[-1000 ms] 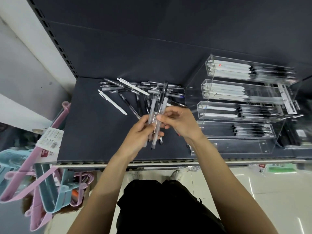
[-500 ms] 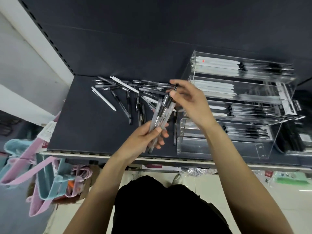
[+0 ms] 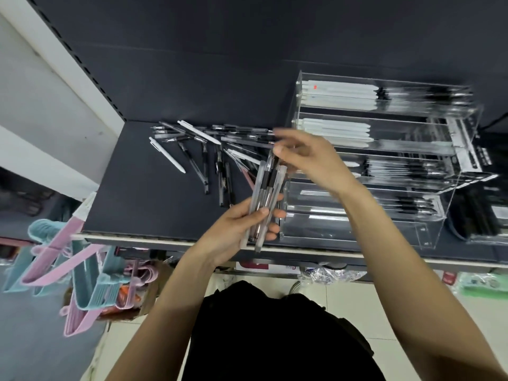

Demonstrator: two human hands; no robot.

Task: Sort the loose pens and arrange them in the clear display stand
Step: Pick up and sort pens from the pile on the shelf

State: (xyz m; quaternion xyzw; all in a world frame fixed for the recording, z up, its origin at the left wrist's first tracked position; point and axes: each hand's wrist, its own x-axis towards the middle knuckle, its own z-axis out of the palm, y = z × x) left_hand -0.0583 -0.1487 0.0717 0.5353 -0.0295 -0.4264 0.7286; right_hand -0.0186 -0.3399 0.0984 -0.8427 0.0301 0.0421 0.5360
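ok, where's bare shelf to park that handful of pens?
Bare patch: front-left of the shelf, between the loose pens and the front edge. Crowded: the back strip under the loose pens, and the right side filled by the display stand. The left hand grips the bundle of pens beside it.

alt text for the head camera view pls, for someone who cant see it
A person's left hand grips a bundle of pens while the right hand touches their tops, beside a clear display stand partly filled with pens. More loose pens lie scattered on the dark shelf.
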